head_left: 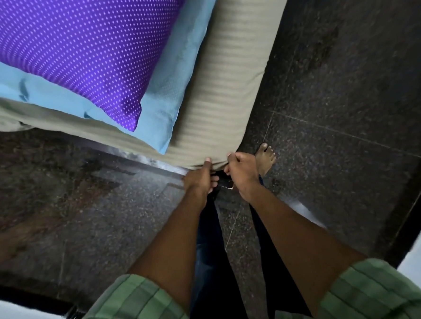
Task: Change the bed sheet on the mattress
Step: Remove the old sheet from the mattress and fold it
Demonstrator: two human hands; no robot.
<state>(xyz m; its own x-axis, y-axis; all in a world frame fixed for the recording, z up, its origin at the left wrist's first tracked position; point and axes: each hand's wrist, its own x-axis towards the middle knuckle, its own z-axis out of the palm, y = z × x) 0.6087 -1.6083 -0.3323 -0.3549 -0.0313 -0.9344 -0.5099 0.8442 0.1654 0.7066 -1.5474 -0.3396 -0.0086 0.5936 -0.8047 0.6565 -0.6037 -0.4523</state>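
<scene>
Nearest the lens, green checked sleeves, bare forearms reaching down and forward. Left hand at the corner of the beige striped bed sheet, fingers pressed up against the hem, thumb side hidden, so grip unclear. Right hand just beside it, curled into a fist and clutching the same hem. Sheet stretched over the mattress corner, running up and left. On top, a light blue pillow, and on that a purple dotted pillow. Below, dark speckled floor; one bare foot just right of the fist.
</scene>
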